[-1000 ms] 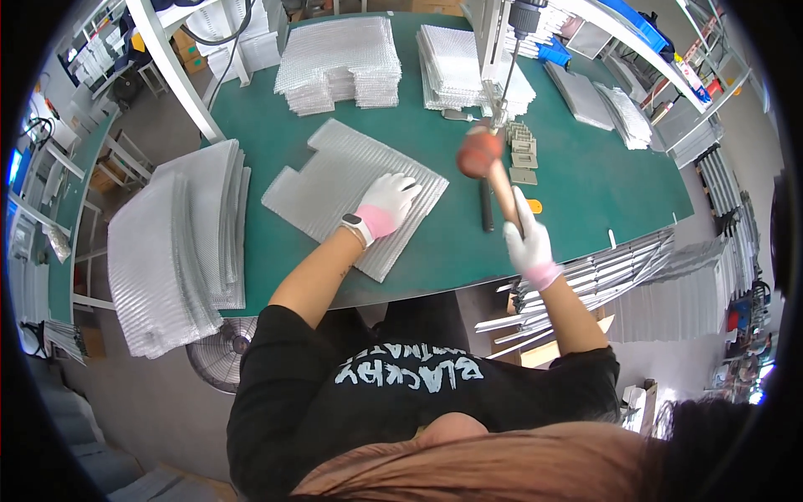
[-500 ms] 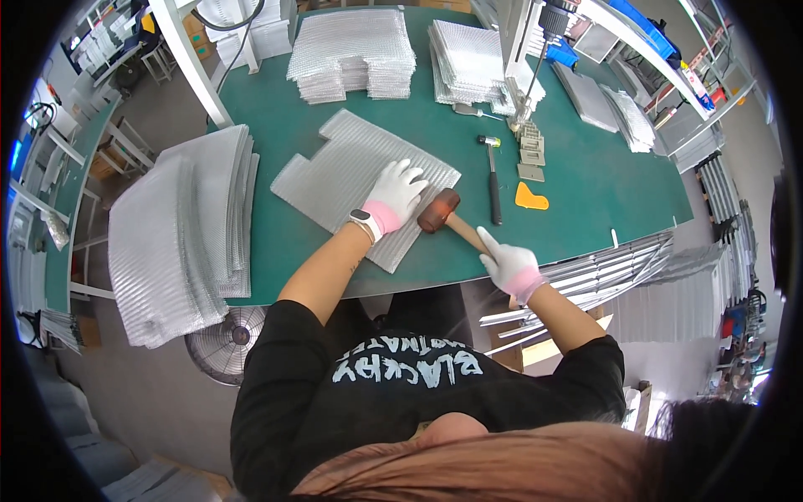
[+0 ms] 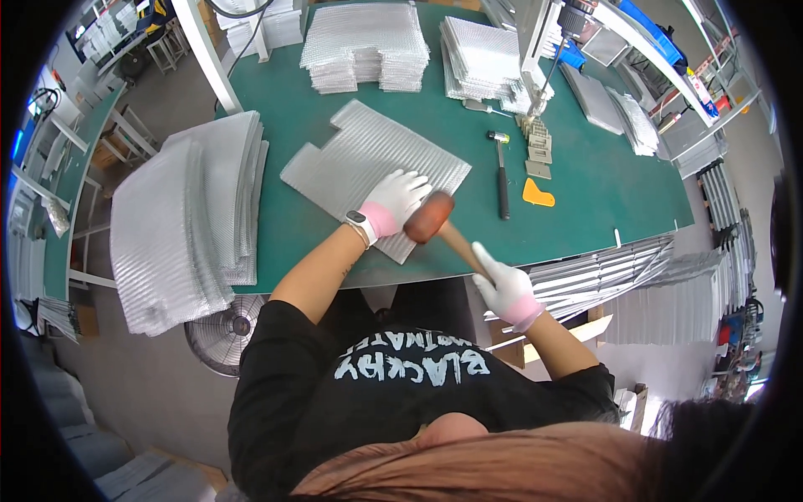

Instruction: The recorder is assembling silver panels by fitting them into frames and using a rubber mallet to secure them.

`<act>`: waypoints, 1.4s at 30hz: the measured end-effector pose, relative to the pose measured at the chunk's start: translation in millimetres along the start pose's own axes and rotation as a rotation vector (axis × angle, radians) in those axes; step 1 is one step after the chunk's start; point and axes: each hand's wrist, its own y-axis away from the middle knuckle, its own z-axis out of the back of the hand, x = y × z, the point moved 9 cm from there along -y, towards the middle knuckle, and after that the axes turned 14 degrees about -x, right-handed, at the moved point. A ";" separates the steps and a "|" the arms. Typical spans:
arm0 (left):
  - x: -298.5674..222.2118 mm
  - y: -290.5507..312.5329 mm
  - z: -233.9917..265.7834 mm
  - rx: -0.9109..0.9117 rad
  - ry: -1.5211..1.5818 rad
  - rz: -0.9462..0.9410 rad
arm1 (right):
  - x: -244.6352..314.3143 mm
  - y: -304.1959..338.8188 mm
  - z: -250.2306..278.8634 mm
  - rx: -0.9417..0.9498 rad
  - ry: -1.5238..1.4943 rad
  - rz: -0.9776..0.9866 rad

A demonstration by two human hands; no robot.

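Two gloved hands are at the green, smooth worktop (image 3: 602,188), both in white knitted-looking gloves with pink cuffs. The left hand (image 3: 400,199) lies flat and open, its fingers a little spread; it grips nothing, but rests upon a silver, ribbed flat sheet (image 3: 360,151). This sheet has straight edges, and a stepped notch is cut in its far left side, ahead and to the left of the left hand. From the picture I cannot tell surely of which material it is made.

The right hand (image 3: 506,289) is closed around the pale wooden-looking handle of a mallet with a reddish-brown, rounded barrel head (image 3: 429,217). The head is just beside the left hand, on its right, over the near right edge of the sheet. It is slightly blurred, and whether it touches the sheet I cannot tell.

Ahead of the right hand lies a slim hammer with a black grip (image 3: 503,192), and to the right of this hammer, a flat yellow piece with curved outline (image 3: 538,193). Farther ahead, small beige rectangular plates (image 3: 539,152) are set in a row, partly overlapping.

Well ahead of the left hand stands a thick stack of silver textured sheets (image 3: 364,40), with a notch in its near side. To the left of the same hand, large ribbed silver sheets (image 3: 163,243) bend down over the edge of the worktop.
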 end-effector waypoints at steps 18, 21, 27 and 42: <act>0.6 1.8 1.5 -0.106 0.066 0.008 | 7.8 31.9 -43.8 0.249 0.069 -0.065; -11.9 -10.0 2.7 0.005 0.066 0.043 | -7.0 15.9 -8.6 -0.014 -0.129 -0.220; -13.8 1.5 -4.6 0.083 -0.036 0.241 | -94.5 -42.2 6.5 -0.349 0.001 -0.336; -26.4 268.6 181.4 -0.397 0.208 1.111 | -104.8 113.4 -153.0 0.246 -1.121 -1.037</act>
